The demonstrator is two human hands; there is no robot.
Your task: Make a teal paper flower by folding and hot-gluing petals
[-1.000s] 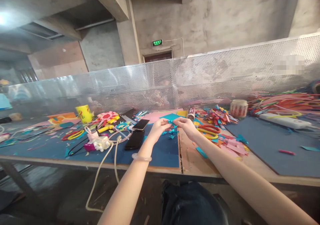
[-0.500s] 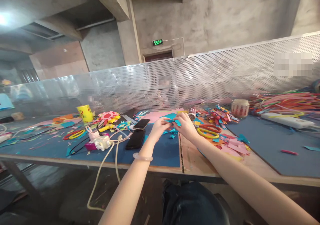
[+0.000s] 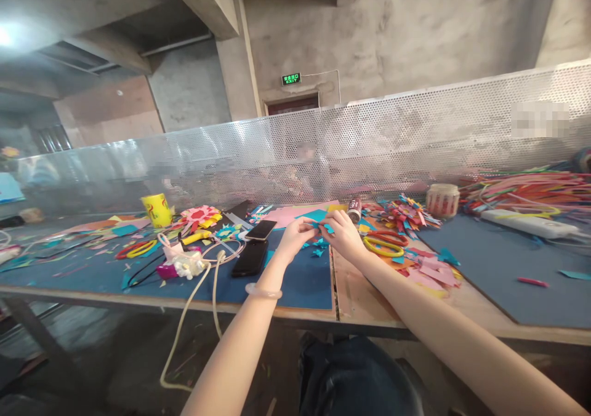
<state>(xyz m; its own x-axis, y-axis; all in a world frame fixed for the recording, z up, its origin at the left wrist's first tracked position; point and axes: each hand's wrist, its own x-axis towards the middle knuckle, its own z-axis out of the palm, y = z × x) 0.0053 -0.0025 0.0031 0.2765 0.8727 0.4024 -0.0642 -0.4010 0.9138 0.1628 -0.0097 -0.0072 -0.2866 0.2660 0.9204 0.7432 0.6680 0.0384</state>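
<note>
Between my fingertips is a small piece of blue paper (image 3: 327,228), mostly covered by the hands. My left hand (image 3: 298,237) is closed on its left side, fingers pinched, a pale bangle round the wrist. From the right, my right hand (image 3: 342,234) pinches the same piece, and the fingertips of both hands nearly meet. Small blue paper scraps (image 3: 317,253) lie on the blue mat (image 3: 300,287) just below the hands. Behind them rests a pink paper sheet (image 3: 286,213) with blue paper on it.
Two phones, one of them black (image 3: 250,258), lie left of my hands, near scissors and a cable. A yellow cup (image 3: 157,210) stands farther left. To the right are yellow-handled scissors (image 3: 383,247), pink paper pieces (image 3: 434,269), a jar (image 3: 442,200) and a white power strip (image 3: 530,223).
Both hands stay in nearly the same place. My right fingers have shifted slightly on the blue paper, and less of it shows between the hands.
</note>
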